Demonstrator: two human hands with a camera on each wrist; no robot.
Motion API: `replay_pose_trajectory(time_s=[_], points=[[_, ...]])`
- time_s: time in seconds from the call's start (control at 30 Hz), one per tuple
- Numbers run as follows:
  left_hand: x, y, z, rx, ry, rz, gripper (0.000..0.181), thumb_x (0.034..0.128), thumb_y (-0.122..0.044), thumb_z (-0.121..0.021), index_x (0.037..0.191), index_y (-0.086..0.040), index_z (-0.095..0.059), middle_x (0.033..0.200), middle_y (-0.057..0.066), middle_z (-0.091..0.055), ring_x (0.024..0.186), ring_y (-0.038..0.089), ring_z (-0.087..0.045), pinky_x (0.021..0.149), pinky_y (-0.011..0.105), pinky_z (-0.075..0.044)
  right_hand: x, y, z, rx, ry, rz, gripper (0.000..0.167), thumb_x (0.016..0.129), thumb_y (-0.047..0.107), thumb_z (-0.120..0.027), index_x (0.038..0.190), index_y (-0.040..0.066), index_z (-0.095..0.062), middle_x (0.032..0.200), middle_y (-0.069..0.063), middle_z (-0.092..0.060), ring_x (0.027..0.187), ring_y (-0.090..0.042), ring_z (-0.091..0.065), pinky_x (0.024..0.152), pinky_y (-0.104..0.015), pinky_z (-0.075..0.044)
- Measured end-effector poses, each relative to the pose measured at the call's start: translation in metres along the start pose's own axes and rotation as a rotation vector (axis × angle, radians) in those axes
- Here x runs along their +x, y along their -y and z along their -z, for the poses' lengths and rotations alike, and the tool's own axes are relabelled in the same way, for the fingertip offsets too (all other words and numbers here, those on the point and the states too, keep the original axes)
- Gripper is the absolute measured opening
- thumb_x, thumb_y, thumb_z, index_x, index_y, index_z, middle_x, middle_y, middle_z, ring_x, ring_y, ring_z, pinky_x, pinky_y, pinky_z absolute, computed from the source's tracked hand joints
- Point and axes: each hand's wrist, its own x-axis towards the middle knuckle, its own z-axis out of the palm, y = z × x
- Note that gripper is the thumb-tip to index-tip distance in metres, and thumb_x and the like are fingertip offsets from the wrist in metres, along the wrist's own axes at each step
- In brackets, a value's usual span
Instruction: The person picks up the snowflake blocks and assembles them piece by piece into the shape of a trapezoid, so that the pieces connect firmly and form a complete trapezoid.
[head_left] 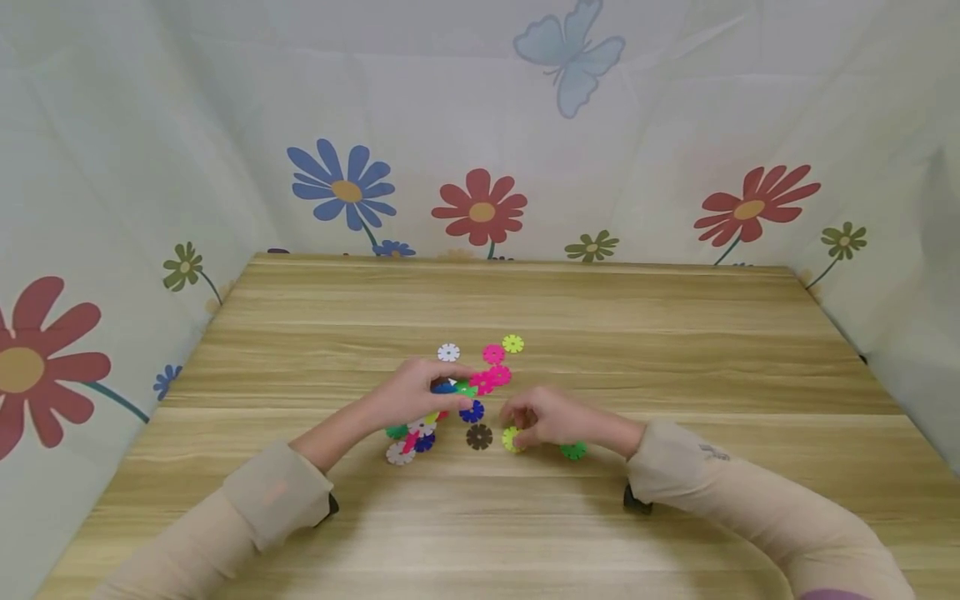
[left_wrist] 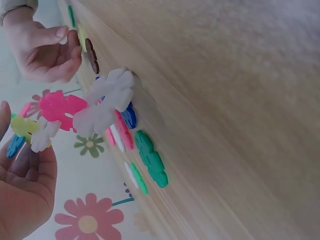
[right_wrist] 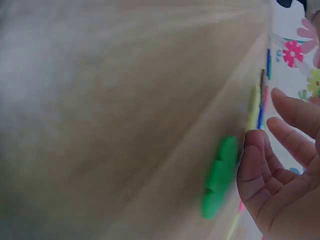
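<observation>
- One yellow disc [head_left: 508, 438] lies flat near us at the right thumb; we would do best to lift it by its rim, leaving the slots free.
- Right hand [head_left: 551, 417]: fingers loosely bent, a gap showing before the thumb; whether it grips the disc, we cannot tell.
- Left hand [head_left: 408, 392]: thumb and fingers hold the chain [left_wrist: 57, 106] at its far end; we should keep it steady there.
- Beyond, we see a white disc [head_left: 442, 353] and pink disc [head_left: 493, 354].

2 grips [head_left: 408, 392] [head_left: 551, 417], 1 table [head_left: 480, 533], 1 brown disc [head_left: 479, 437]; other discs [head_left: 493, 354]: total unclear.
</observation>
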Motion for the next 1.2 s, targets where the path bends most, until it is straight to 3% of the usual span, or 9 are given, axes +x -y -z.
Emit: replay_pose_trajectory(time_s=[0.13, 0.3, 0.47, 0.73, 0.9, 1.07, 1.2], points=[[-0.001, 0.002, 0.000, -0.005, 0.011, -0.004, 0.043, 0.0800, -0.032, -0.063, 0.116, -0.010, -0.058, 0.090, -0.001, -0.063, 0.055, 0.007, -0.037, 0.050, 0.018, -0.036, 0.000, -0.001, -0.004, -0.094, 0.001, -0.006, 0.028, 0.072, 0.011, -0.070, 0.099, 0.004, -0.064, 0.072, 0.002, -0.057, 0.064, -0.004, -0.046, 0.058, -0.016, -0.044], [-0.002, 0.001, 0.000, -0.001, 0.016, -0.014, 0.045, 0.0794, -0.037, -0.062, 0.115, -0.010, -0.059, 0.096, 0.000, -0.064, 0.057, 0.008, -0.039, 0.051, 0.019, -0.038, 0.000, -0.002, -0.007, -0.121, -0.002, -0.041, 0.023, 0.071, 0.011, -0.071, 0.092, 0.008, -0.064, 0.072, 0.002, -0.055, 0.065, -0.006, -0.046, 0.058, -0.017, -0.042], [-0.003, 0.001, 0.000, -0.002, 0.017, -0.011, 0.047, 0.0792, -0.039, -0.062, 0.116, -0.010, -0.059, 0.090, -0.001, -0.063, 0.056, 0.008, -0.038, 0.051, 0.018, -0.037, -0.001, -0.003, -0.009, -0.148, -0.001, -0.047, 0.016, 0.070, 0.014, -0.072, 0.081, 0.011, -0.060, 0.074, 0.003, -0.053, 0.068, -0.008, -0.047, 0.060, -0.017, -0.041], [-0.004, 0.000, -0.001, -0.009, 0.013, -0.020, 0.045, 0.0794, -0.036, -0.062, 0.116, -0.009, -0.059, 0.087, -0.001, -0.063, 0.055, 0.008, -0.038, 0.049, 0.018, -0.036, -0.004, -0.001, -0.009, -0.157, 0.026, -0.034, 0.027, 0.070, 0.017, -0.073, 0.094, 0.010, -0.061, 0.083, 0.002, -0.054, 0.075, -0.009, -0.048, 0.065, -0.018, -0.042], [-0.004, -0.001, -0.001, -0.002, 0.006, -0.029, 0.042, 0.0795, -0.033, -0.063, 0.115, -0.010, -0.059, 0.077, -0.003, -0.060, 0.054, 0.008, -0.038, 0.048, 0.018, -0.035, -0.005, -0.003, -0.010, -0.200, 0.028, -0.033, 0.025, 0.067, 0.018, -0.075, 0.086, 0.013, -0.059, 0.080, 0.003, -0.051, 0.072, -0.008, -0.046, 0.063, -0.017, -0.041], [-0.005, -0.004, -0.002, 0.003, 0.003, -0.039, 0.041, 0.0792, -0.033, -0.064, 0.115, -0.012, -0.060, 0.062, -0.003, -0.051, 0.052, 0.008, -0.037, 0.046, 0.017, -0.034, -0.007, -0.003, -0.009, -0.112, 0.005, -0.052, 0.022, 0.070, 0.009, -0.071, 0.082, 0.012, -0.053, 0.074, 0.003, -0.050, 0.067, -0.008, -0.044, 0.058, -0.019, -0.040], [-0.005, -0.006, -0.003, 0.004, -0.010, -0.046, 0.039, 0.0794, -0.029, -0.065, 0.114, -0.013, -0.060, 0.083, -0.002, -0.063, 0.057, 0.009, -0.041, 0.051, 0.017, -0.038, -0.010, -0.006, -0.002, 0.022, -0.041, -0.038, 0.017, 0.073, -0.002, -0.063, 0.083, 0.007, -0.053, 0.073, -0.001, -0.051, 0.067, -0.008, -0.044, 0.058, -0.019, -0.041]])
